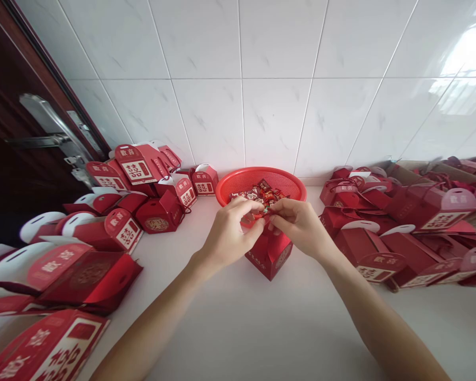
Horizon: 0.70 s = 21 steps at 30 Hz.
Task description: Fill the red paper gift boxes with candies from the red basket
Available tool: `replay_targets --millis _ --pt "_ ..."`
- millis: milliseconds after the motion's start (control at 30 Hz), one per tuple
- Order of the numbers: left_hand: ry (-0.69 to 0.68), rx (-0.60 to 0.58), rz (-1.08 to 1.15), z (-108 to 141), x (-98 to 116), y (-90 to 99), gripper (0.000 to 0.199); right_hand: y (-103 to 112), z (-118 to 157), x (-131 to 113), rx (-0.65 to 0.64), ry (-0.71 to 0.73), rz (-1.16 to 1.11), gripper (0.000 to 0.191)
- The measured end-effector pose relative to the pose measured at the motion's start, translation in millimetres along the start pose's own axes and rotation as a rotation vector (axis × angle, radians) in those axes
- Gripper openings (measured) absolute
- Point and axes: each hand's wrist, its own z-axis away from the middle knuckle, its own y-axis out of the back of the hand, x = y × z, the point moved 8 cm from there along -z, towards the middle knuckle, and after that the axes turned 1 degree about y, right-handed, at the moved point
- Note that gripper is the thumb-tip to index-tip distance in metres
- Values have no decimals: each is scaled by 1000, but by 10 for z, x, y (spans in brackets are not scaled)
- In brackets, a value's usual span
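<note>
A red box (272,253) with gold print stands on the white table, just in front of a red perforated basket (289,184). Wrapped candies (257,194) lie in the basket. My left hand (236,227) and my right hand (295,225) meet above the box, fingertips pinched close together. Between them shows a small bit of red and green, too small to make out; it may be a wrapped candy. The fingers cover the top of the box, so its opening is hidden.
Red gift boxes (158,214) with white handles are piled along the left of the table (230,317). More red boxes (375,251) fill the right side. A tiled wall (206,116) rises behind; a dark door (19,127) with a metal handle is at far left.
</note>
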Motion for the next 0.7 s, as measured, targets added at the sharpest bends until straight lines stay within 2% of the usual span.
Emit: replay_targets --millis 67,167,300,400,500,567,700 --pt "89 -158 -54 11 -91 -112 18 -8 -18 67 -40 -43 7 3" --pt "185 -392 -118 73 -179 -283 23 -74 -33 219 -169 -135 78 6" --pt "306 -586 -152 202 -229 -480 37 -70 -44 308 -229 -138 264 9" --pt "389 -612 -202 284 -280 -575 45 -38 -38 288 -222 -117 345 9" --pt "386 -608 -192 311 -297 -629 34 -24 -26 264 -225 -126 336 10" --pt "363 -622 -120 305 -286 -649 24 -33 -23 266 -243 -151 251 9" --pt "351 -689 29 273 -279 -657 15 -101 -25 314 -320 -257 -76 6"
